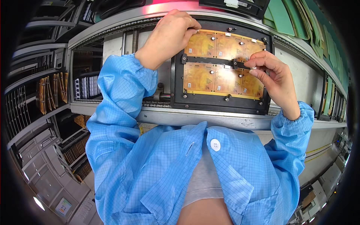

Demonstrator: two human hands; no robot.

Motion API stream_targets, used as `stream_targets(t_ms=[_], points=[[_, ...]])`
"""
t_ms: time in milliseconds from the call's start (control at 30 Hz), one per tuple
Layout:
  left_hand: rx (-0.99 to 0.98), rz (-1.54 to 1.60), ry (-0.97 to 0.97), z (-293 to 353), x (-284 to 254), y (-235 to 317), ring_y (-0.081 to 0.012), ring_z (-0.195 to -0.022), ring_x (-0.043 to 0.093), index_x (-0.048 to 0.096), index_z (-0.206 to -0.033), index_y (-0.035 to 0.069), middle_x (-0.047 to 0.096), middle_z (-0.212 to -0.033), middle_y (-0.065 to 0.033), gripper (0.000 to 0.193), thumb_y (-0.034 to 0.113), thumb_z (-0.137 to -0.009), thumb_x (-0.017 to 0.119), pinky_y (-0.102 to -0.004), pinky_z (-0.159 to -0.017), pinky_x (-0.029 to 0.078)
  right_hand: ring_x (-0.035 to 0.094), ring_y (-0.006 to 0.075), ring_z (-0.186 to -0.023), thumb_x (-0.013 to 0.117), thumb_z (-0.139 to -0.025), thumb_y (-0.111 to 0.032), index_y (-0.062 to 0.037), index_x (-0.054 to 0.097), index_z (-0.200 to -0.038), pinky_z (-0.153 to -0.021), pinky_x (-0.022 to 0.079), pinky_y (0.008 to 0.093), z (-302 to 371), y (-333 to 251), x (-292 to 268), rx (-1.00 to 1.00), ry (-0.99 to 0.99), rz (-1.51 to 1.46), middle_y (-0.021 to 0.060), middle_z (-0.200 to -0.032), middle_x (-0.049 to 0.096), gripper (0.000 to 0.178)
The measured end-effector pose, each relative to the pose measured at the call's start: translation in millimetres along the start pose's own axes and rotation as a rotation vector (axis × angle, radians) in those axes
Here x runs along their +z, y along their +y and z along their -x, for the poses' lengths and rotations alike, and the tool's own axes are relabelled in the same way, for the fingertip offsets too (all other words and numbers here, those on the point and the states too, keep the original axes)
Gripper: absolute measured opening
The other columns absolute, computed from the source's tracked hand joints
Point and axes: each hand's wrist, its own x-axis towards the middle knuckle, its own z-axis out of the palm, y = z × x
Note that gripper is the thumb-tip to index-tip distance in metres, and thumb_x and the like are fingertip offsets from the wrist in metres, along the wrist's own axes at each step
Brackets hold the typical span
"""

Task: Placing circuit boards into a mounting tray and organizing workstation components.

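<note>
Two amber-yellow circuit board panels, an upper one [204, 43] and a lower one [198, 77], lie flat in a black fixture frame [176, 86]. My left hand [168, 35] is at the upper panel's far left corner, thumb and fingers closed together. A tiny pale spot shows at its fingertips; I cannot make out what it is. My right hand [275, 75] pinches a small white piece [253, 68] between thumb and fingers, over the right end of the gap between the panels. Small white connectors [227, 34] and black-topped pins stand along the panels.
Silver conveyor rails [210, 114] run along both sides of the fixture. A threaded rod [135, 41] lies to its left. Green sheets [288, 22] stand at the far right, and racks of boards [54, 92] at the left. A black tray [243, 5] sits beyond the far rail.
</note>
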Motion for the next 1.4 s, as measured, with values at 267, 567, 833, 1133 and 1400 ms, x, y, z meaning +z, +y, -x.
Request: stream_targets(t_ms=[267,567,833,1133,1400], points=[[0.064,-0.035,0.0,-3.7,9.0,-3.9,-0.0288,-0.096,0.065,0.075,-0.099,0.003,0.072,-0.096,-0.0114,0.016,0.007,-0.084,0.07,-0.0382,-0.088,0.053,0.059,0.0147,-0.107,0.059,-0.091,0.009,0.0028,0.071,-0.108,-0.093,0.049,0.0264,1.0,9.4,1.8,-0.022,0.069,-0.031,0.0066,-0.114,0.061,0.022],[0.09,-0.013,0.001,-8.0,13.0,-2.9,-0.0286,-0.095,0.065,0.075,-0.096,0.003,0.072,-0.095,-0.0107,0.015,0.004,-0.082,0.069,-0.0382,-0.088,0.053,0.061,0.015,-0.101,0.057,-0.092,0.01,0.0022,0.072,-0.106,-0.091,0.05,0.0263,-0.8,8.6,4.8,-0.087,0.112,0.019,0.0066,-0.108,0.062,0.022],[0.14,-0.072,0.028,-0.5,21.9,3.8,-0.031,-0.1,0.06,0.075,-0.098,0.002,0.068,-0.095,-0.0126,0.029,-0.002,-0.072,0.065,-0.0388,-0.091,0.052,0.06,0.015,-0.105,0.055,-0.094,0.011,0.0027,0.07,-0.108,-0.089,0.05,0.0266,-4.1,8.7,3.4,-0.039,0.041,0.032,0.005,-0.115,0.057,0.022],[0.095,0.009,0.05,-0.4,25.0,1.1,-0.0327,-0.1,0.06,0.072,-0.104,0.001,0.064,-0.104,-0.0143,0.032,-0.005,-0.074,0.061,-0.041,-0.092,0.051,0.067,0.031,-0.09,0.068,-0.082,0.004,0.0015,0.068,-0.097,-0.08,0.054,0.0373,-45.6,-5.0,54.8,-0.486,0.009,0.474,0.0141,-0.091,0.067,0.016],[0.095,0.189,0.114,1.2,21.7,-1.2,-0.0314,-0.1,0.063,0.068,-0.108,0.004,0.064,-0.106,-0.0127,0.024,0.002,-0.084,0.066,-0.0374,-0.087,0.053,0.067,0.0331,-0.086,0.067,-0.084,0.0,0.0013,0.068,-0.097,-0.077,0.054,0.0389,-59.5,-8.0,81.1,-0.424,-0.057,0.538,0.0148,-0.091,0.068,0.013]])
